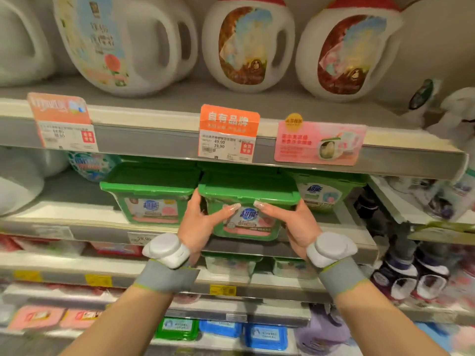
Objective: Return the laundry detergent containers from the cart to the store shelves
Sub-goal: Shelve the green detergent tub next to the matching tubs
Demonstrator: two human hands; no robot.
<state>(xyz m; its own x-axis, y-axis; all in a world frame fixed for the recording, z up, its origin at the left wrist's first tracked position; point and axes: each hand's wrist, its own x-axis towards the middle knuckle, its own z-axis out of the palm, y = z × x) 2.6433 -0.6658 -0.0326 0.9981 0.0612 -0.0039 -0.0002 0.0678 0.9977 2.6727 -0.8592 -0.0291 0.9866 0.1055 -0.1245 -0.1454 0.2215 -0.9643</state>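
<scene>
The left hand point(198, 222) and right hand point(295, 224) grip a green tub point(248, 201) labelled 超能 beneath an orange tag point(228, 132) reading 自有品牌, 39.90.

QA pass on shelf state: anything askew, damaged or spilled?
No spills or damage visible. The green lidded detergent box, held by the left hand and right hand, isn't seated yet; it sits forward of the matching green box beside it.
</scene>
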